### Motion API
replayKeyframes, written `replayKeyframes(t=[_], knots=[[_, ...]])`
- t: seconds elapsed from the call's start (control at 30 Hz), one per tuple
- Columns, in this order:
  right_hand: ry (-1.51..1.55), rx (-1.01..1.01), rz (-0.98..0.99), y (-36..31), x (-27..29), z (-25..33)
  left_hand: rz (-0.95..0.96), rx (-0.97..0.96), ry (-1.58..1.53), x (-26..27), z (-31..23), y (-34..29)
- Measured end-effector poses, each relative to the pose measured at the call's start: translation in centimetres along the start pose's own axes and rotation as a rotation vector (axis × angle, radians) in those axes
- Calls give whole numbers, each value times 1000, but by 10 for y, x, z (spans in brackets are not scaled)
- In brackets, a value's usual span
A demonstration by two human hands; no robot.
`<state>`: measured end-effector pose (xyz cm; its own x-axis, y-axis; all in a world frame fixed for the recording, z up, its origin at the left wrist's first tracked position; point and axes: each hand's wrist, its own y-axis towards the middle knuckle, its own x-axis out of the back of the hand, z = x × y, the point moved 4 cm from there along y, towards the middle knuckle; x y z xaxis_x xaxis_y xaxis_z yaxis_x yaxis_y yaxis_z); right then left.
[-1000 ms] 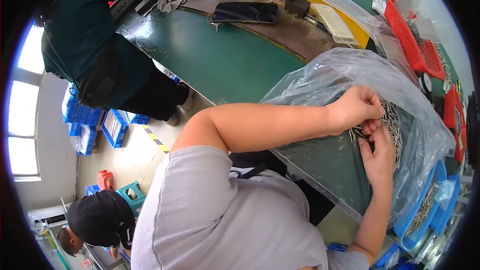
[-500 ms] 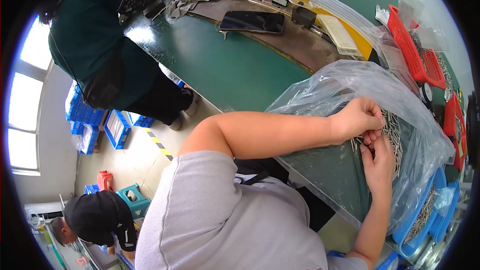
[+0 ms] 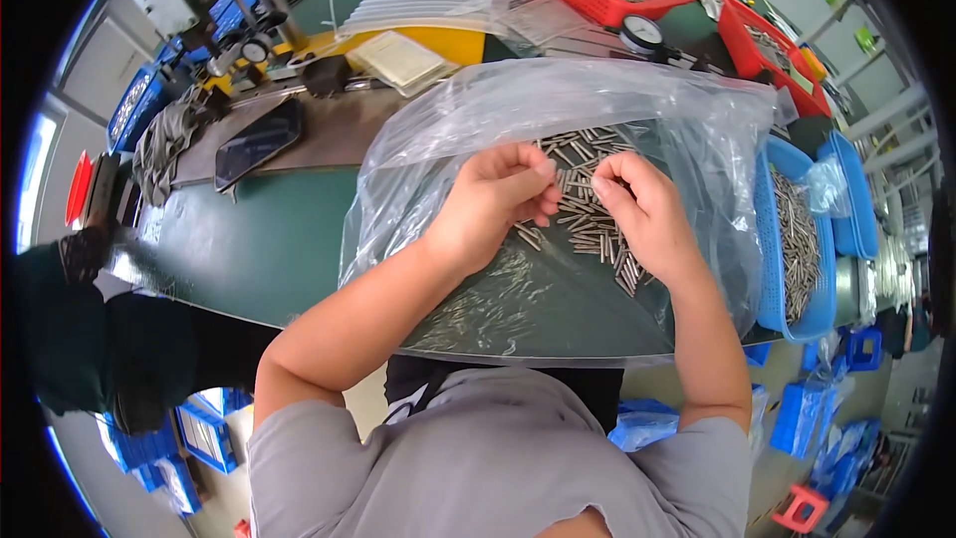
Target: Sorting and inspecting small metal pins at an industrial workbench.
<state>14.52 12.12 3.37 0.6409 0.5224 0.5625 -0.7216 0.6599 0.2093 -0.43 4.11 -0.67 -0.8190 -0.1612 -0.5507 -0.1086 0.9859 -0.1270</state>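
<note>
A loose pile of short metal pins [image 3: 600, 239] lies on a clear plastic bag [image 3: 418, 144] spread over the green table. My left hand [image 3: 495, 201] is over the pile's left side, its thumb pressed against curled fingers. Across from it, my right hand [image 3: 647, 214] is over the right side in a thumb-and-finger pinch. A small gap separates the two hands. Whatever either pinch may hold is too small or hidden to make out. Part of the pile is covered by my fingers.
A blue basket [image 3: 769, 269] of metal pins stands right of the bag. Red baskets [image 3: 588, 2] and a dial gauge [image 3: 640, 33] are behind it. At left are a phone [image 3: 261, 142], a grey cloth [image 3: 164, 154] and a person in dark clothes [image 3: 60, 339].
My view has swung to the right, so the bag and pile now sit mid-picture. My hands, close together over the pins before, are now farther apart.
</note>
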Motion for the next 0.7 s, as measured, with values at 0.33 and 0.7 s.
replayKeyframes(t=[0.33, 0.7], knots=[[57, 77, 3, -1, -1, 6, 40, 41, 17, -3, 5, -1], [431, -113, 182, 0, -16, -2, 139, 97, -52, -7, 9, -4]])
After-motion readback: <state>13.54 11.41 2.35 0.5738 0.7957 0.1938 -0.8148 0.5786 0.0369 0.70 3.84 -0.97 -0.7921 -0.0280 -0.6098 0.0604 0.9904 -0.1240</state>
